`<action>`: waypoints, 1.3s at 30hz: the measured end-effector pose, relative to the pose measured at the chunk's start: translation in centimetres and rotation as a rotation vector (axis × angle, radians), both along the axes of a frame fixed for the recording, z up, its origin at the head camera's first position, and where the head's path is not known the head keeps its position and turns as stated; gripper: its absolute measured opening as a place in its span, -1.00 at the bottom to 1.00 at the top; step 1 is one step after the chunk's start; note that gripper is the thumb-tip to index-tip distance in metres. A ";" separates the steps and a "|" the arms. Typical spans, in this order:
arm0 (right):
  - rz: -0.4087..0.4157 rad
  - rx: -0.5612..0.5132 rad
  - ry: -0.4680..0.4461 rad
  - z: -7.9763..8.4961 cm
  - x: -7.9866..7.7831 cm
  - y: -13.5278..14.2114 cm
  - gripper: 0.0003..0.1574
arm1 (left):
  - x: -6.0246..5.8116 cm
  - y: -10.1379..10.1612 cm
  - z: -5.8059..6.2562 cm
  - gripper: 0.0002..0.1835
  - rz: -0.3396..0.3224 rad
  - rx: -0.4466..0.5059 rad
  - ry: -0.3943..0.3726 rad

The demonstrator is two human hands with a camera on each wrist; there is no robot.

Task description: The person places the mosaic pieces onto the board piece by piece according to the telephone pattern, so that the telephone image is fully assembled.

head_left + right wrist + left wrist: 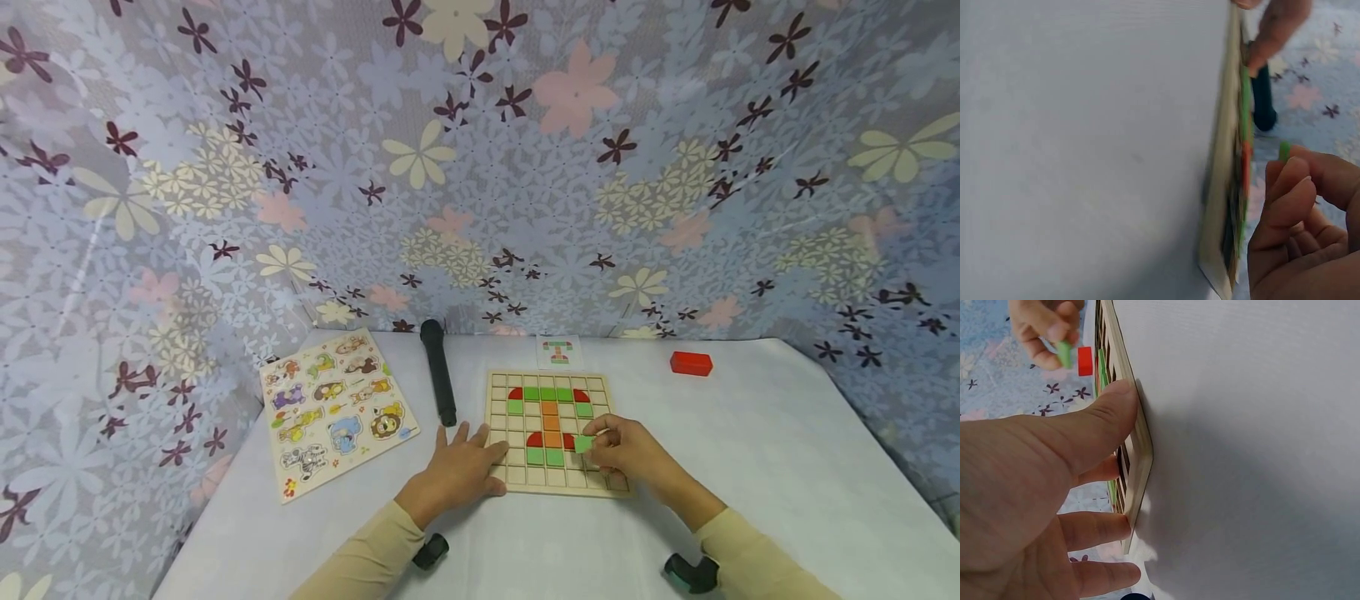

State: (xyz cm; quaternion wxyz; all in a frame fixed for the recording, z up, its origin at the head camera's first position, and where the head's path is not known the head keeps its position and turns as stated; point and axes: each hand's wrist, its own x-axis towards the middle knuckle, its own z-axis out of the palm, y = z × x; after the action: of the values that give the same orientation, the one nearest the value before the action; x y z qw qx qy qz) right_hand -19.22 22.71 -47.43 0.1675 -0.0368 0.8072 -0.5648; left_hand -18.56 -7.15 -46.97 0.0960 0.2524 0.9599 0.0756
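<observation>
A wooden grid board [498, 400] lies on the white table with red, green and orange tiles set in a mushroom-like pattern. My left hand [457, 471] rests at its left edge, fingers spread; in the left wrist view the thumb lies on the board's rim. Between thumb and fingertips my right hand [626, 450] pinches a green tile [582, 444] over the lower right of the pattern, beside a red piece. From the right wrist, that green tile [1284, 150] shows edge-on, held off the board's surface. Two green tiles [544, 457] sit in the row below the lower red pieces.
Behind the board lies a small pattern card [558, 352] showing a similar design. A black microphone [439, 375] and a wooden animal puzzle [337, 467] are to the left. At the back right sits a red block [691, 363]. Flowered cloth hangs behind the table.
</observation>
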 end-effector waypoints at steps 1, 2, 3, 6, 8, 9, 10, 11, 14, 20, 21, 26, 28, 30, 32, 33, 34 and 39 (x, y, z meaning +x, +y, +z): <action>0.017 0.020 0.007 -0.2 0.0 -0.2 -0.50 | 0.0 0.0 0.0 -0.29 0.000 0.002 -0.001; 0.032 0.039 0.015 -0.4 0.1 -0.4 -0.52 | 0.0 0.0 0.0 -0.29 0.000 0.003 -0.001; 0.046 0.056 0.025 -0.6 0.1 -0.6 -0.53 | 0.0 0.0 0.0 -0.29 -0.001 0.004 -0.001; 0.083 0.105 0.067 -1.0 0.1 -1.1 -0.59 | 0.0 0.0 0.1 -0.28 -0.001 0.004 -0.001; 0.099 0.140 0.109 -1.0 0.1 -1.3 -0.61 | 0.0 0.0 0.1 -0.28 0.001 0.004 0.000; 0.100 0.153 0.121 -1.1 0.1 -1.4 -0.62 | 0.0 -0.1 0.2 -0.28 0.002 0.004 0.000; 0.100 0.167 0.133 -1.0 0.2 -1.6 -0.63 | 0.0 -0.1 0.2 -0.28 0.002 0.006 0.000; 0.095 0.180 0.138 -1.0 0.2 -1.7 -0.64 | 0.0 -0.1 0.2 -0.28 0.003 0.007 0.000; 0.076 0.226 0.147 -0.8 0.3 -2.0 -0.65 | 0.1 -0.1 0.2 -0.29 0.003 0.012 0.003; 0.051 0.222 0.117 -0.4 0.5 -2.3 -0.64 | 0.1 -0.2 0.0 -0.29 -0.005 0.012 0.011; 0.050 0.215 0.114 -0.4 0.6 -2.2 -0.63 | 0.1 -0.2 0.0 -0.29 -0.006 0.012 0.013; 0.056 0.184 0.117 -0.4 0.5 -1.9 -0.60 | 0.2 -0.2 0.0 -0.29 -0.008 0.005 0.021; 0.057 0.179 0.123 -0.4 0.5 -1.7 -0.61 | 0.2 -0.2 -0.1 -0.29 -0.009 0.001 0.026; 0.052 0.170 0.125 -0.4 0.5 -1.5 -0.62 | 0.1 -0.2 -0.1 -0.29 -0.008 -0.003 0.026; 0.046 0.162 0.119 -0.4 0.5 -1.4 -0.62 | 0.1 -0.2 -0.1 -0.29 -0.005 -0.004 0.021; 0.042 0.158 0.112 -0.4 0.5 -1.2 -0.63 | 0.1 -0.3 -0.1 -0.29 -0.004 -0.004 0.016; 0.039 0.149 0.101 -0.4 0.5 -1.1 -0.63 | 0.1 -0.3 -0.1 -0.29 -0.003 -0.003 0.012; 0.025 0.105 0.059 -0.2 0.5 -0.6 -0.63 | 0.0 -0.4 -0.1 -0.29 -0.006 0.004 0.006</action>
State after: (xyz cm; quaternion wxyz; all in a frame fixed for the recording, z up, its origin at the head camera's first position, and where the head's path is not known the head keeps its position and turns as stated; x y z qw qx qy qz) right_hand -18.74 22.10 -47.66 0.1522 -0.0545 0.8399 -0.5181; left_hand -18.55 -7.60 -47.02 0.0928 0.2558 0.9592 0.0762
